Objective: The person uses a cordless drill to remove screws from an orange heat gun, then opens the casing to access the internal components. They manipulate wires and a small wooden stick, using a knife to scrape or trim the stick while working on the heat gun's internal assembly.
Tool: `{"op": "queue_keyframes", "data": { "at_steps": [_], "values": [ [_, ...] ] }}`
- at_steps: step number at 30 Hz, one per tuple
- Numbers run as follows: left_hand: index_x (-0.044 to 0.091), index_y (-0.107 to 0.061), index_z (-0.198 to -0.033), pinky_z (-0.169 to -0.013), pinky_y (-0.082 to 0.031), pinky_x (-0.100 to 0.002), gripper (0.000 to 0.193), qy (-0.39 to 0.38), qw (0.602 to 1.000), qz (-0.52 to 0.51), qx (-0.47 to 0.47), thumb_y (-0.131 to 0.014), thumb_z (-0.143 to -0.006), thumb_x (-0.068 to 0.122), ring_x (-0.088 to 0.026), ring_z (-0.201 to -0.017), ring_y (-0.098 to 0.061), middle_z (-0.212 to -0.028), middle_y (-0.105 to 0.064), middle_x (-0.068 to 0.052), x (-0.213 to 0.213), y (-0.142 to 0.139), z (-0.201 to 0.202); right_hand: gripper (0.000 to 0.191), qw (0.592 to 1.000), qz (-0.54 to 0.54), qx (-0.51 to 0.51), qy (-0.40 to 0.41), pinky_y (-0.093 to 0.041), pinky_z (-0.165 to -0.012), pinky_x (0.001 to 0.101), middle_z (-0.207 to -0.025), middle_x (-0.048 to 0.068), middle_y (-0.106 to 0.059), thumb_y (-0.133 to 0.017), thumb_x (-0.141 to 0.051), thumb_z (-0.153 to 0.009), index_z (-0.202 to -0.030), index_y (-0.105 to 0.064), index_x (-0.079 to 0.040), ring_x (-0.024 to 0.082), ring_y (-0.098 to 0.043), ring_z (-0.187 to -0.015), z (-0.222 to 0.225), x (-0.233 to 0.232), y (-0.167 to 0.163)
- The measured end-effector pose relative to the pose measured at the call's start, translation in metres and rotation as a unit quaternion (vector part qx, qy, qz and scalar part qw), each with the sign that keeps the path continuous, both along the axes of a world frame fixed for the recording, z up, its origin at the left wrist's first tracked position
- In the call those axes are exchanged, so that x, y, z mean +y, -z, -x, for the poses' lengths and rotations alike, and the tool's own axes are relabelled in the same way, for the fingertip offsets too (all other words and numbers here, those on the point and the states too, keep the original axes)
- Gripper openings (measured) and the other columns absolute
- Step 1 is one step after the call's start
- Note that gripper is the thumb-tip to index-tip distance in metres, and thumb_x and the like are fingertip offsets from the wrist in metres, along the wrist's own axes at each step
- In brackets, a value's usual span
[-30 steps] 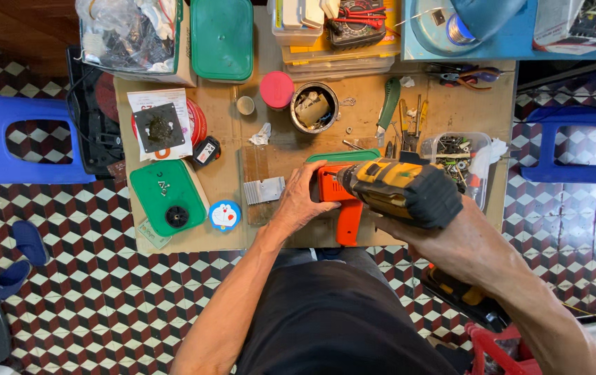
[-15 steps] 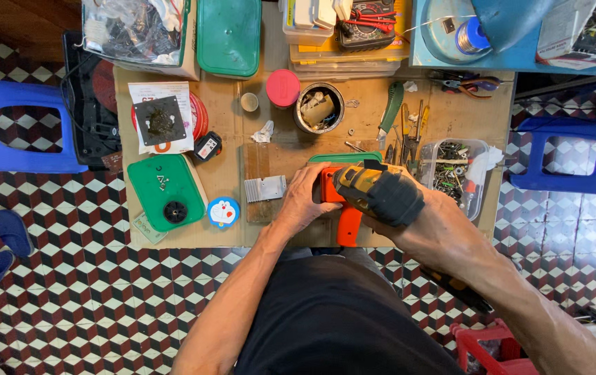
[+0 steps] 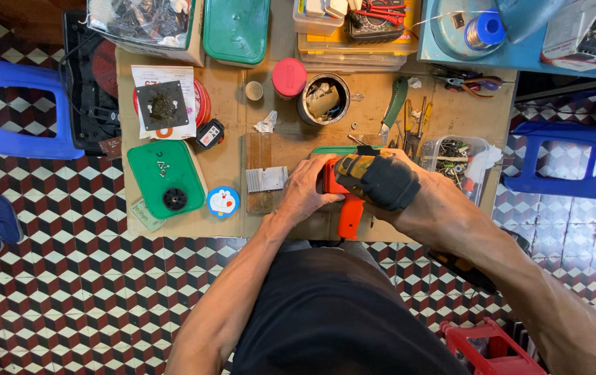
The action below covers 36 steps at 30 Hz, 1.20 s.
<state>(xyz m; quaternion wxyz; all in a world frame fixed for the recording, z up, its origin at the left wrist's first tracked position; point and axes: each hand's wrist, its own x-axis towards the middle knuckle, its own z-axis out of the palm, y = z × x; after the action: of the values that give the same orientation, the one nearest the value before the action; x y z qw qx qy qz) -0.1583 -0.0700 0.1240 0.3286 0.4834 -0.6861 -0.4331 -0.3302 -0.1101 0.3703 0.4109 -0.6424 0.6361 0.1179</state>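
At the bench's near edge, your left hand still presses the orange tool body flat while your right hand stays clamped on the yellow-black drill, unmoved beside the ribbed metal block.

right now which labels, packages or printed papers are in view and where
printed paper sheet: far left of the table, white with orange marks, a dark square plate on it
round sticker disc: near edge beside the green box, blue and white cartoon face
small label card: at the green box's near corner, pale green
printed packet: top right on the blue surface, white with red
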Motion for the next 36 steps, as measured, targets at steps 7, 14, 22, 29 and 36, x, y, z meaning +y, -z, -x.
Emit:
{"op": "queue_keyframes", "data": {
  "at_steps": [7,14,22,29,36],
  "values": [
    [0.011,-0.054,-0.138,-0.106,-0.049,-0.042,0.089,0.002,1.000,-0.025,-0.012,-0.096,-0.060,0.021,-0.030,-0.119,-0.061,-0.131,-0.064,-0.009,0.002,-0.003,-0.001,0.055,0.996,-0.054,0.045,0.047,-0.061,-0.074,0.0389,-0.099,0.008,-0.071,-0.078,-0.043,-0.084,-0.129,-0.058,-0.018,0.022,-0.073,-0.085,-0.010,0.002,-0.003],
    [0.010,-0.054,-0.138,-0.105,-0.050,-0.042,0.087,-0.001,1.000,-0.018,-0.013,-0.096,-0.061,0.021,-0.031,-0.121,-0.060,-0.131,-0.064,-0.010,0.003,-0.005,-0.003,0.048,0.991,-0.088,0.076,0.071,-0.055,-0.056,0.0417,-0.069,0.008,-0.064,-0.076,-0.045,-0.087,-0.122,-0.062,-0.016,0.022,-0.062,-0.059,-0.019,-0.003,-0.012],
    [0.010,-0.053,-0.137,-0.105,-0.049,-0.043,0.086,0.010,1.000,-0.008,-0.016,-0.095,-0.063,0.020,-0.032,-0.123,-0.060,-0.131,-0.063,-0.011,0.001,-0.008,-0.004,0.049,0.995,-0.057,0.050,0.064,-0.057,-0.060,0.0408,-0.072,0.007,-0.067,-0.077,-0.044,-0.085,-0.126,-0.063,-0.020,0.019,-0.065,-0.061,-0.010,0.000,-0.008],
    [0.010,-0.052,-0.137,-0.105,-0.049,-0.043,0.087,0.014,1.000,-0.001,-0.019,-0.095,-0.063,0.020,-0.032,-0.123,-0.059,-0.131,-0.062,-0.012,-0.001,-0.010,-0.003,0.049,0.992,-0.080,0.069,0.072,-0.060,-0.068,0.0420,-0.084,0.008,-0.070,-0.078,-0.047,-0.085,-0.123,-0.064,-0.018,0.021,-0.070,-0.072,-0.005,0.000,-0.004],
    [0.011,-0.053,-0.136,-0.108,-0.048,-0.042,0.086,0.017,1.000,0.000,-0.013,-0.095,-0.063,0.021,-0.030,-0.124,-0.060,-0.131,-0.063,-0.010,-0.001,-0.008,0.000,0.050,0.995,-0.060,0.057,0.050,-0.061,-0.073,0.0440,-0.087,0.008,-0.070,-0.076,-0.047,-0.084,-0.123,-0.065,-0.018,0.022,-0.072,-0.078,-0.003,0.000,-0.004]
  ]
}}
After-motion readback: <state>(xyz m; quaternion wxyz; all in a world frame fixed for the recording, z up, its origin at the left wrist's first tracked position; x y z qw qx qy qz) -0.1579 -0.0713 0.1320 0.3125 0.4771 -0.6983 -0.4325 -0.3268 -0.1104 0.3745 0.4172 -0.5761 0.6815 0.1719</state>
